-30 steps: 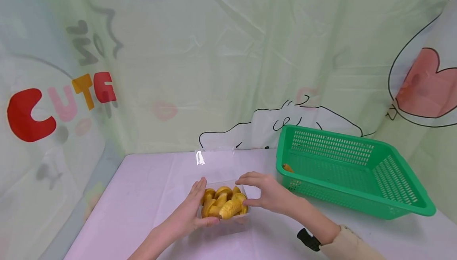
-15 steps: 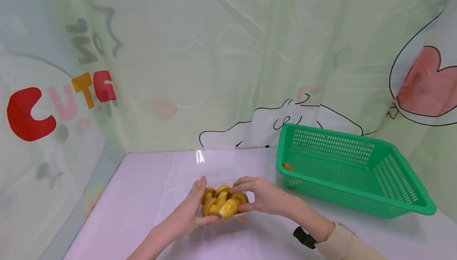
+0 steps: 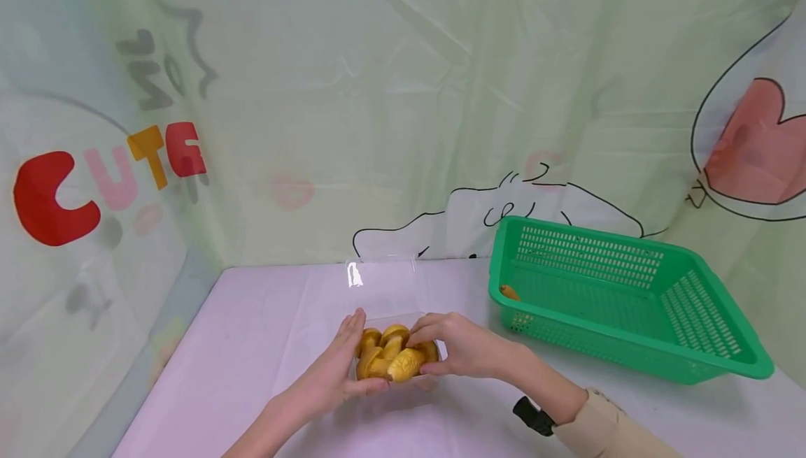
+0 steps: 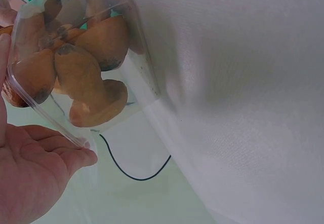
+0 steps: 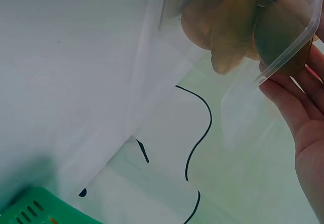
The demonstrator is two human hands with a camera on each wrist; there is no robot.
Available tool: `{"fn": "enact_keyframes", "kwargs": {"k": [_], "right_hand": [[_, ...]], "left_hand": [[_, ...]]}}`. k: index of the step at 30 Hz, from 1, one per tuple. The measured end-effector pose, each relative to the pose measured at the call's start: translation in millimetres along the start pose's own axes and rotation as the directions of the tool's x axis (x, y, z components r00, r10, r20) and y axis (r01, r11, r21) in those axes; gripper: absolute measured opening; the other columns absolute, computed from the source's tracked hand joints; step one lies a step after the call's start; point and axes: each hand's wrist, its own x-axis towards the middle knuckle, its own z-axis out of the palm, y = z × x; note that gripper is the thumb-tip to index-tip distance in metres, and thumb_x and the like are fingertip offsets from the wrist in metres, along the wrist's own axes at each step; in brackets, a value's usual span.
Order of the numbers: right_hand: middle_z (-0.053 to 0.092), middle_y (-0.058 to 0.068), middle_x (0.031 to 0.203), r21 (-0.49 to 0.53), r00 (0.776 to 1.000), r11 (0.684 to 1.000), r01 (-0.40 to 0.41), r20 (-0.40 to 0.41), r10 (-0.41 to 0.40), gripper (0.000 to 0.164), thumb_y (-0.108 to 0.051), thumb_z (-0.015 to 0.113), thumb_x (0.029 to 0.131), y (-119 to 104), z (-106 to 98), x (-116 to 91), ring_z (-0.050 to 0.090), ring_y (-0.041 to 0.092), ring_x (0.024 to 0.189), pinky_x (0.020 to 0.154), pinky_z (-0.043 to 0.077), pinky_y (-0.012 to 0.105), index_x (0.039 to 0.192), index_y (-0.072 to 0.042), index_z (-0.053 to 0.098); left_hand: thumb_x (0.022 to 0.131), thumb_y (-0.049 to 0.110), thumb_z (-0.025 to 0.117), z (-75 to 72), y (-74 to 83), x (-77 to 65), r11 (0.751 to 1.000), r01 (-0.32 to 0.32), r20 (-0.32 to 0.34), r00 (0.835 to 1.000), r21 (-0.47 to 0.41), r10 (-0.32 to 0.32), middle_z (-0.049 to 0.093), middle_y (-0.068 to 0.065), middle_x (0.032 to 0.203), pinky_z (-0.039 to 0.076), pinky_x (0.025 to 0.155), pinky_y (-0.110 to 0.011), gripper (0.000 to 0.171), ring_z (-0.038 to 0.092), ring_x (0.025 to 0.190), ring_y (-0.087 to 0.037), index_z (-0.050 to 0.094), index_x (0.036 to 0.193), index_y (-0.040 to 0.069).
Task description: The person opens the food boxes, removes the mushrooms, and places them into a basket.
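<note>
Clear plastic lies between the thumb and fingers of the left hand (image 3: 334, 374), which hold a container (image 4: 144, 82) at its nine o'clock side, the thumb along the near wall towards seven and the fingers reaching up towards eleven. Across from it, the right hand (image 3: 462, 342) has its fingers and thumb bent around one mushroom (image 3: 430, 351) at three o'clock in the container. The other mushrooms (image 3: 392, 353), golden brown, lie heaped within the walls, caps and stems pressed close together. From twelve o'clock a clear lid (image 3: 384, 287) extends away from the container, a bright glint on it. Beyond the right hand, at two o'clock, a green basket (image 3: 598, 342) stands on the table (image 3: 264, 332), with a small brown piece (image 3: 510, 293) inside its nearest left corner. Out at four o'clock, a beige sleeve (image 3: 607, 426) ends on the right forearm, beside a black strap (image 3: 533, 416). Behind everything hangs a pale green curtain (image 3: 315, 94), with coloured letters (image 3: 113, 178) at ten o'clock
</note>
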Motion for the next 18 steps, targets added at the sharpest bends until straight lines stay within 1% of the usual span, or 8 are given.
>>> {"fn": "enact_keyframes", "kwargs": {"k": [10, 15, 18], "right_hand": [[0.063, -0.002, 0.105, -0.013, 1.0, 1.0, 0.004, 0.013, -0.003, 0.028, -0.013, 0.076, 0.077, -1.7, -2.3, 0.7, 0.056, 0.01, 0.097, 0.084, 0.047, 0.02, 0.104, -0.007, 0.069], [0.063, -0.003, 0.104, -0.02, 1.0, 1.0, 0.021, 0.0, -0.021, 0.027, -0.013, 0.076, 0.077, -1.3, -2.3, 0.5, 0.057, 0.01, 0.096, 0.083, 0.047, 0.02, 0.103, -0.007, 0.069], [0.063, -0.003, 0.104, -0.015, 1.0, 1.0, 0.027, -0.01, -0.027, 0.028, -0.012, 0.076, 0.077, -1.1, -2.1, -0.1, 0.057, 0.01, 0.096, 0.083, 0.047, 0.02, 0.103, -0.007, 0.069]], "left_hand": [[0.078, 0.039, 0.072, 0.0, 1.2, -0.8, 1.0, 0.002, 0.0, 1.0, -0.008, -0.002, 0.007, -0.019, 0.151, 0.015, 0.107, -0.052, 0.103, 0.004, 0.137, -0.035, 0.008, 0.145, -0.005], [0.077, 0.041, 0.072, 0.1, 1.1, -0.6, 1.0, 0.008, -0.003, 1.0, -0.014, -0.008, 0.007, -0.018, 0.151, 0.015, 0.107, -0.051, 0.104, 0.003, 0.138, -0.033, 0.008, 0.146, -0.004], [0.077, 0.045, 0.07, 0.0, 0.8, -0.6, 1.0, 0.006, -0.002, 1.0, -0.013, -0.006, 0.007, -0.018, 0.151, 0.016, 0.107, -0.051, 0.105, 0.003, 0.138, -0.032, 0.008, 0.146, -0.004]]}}
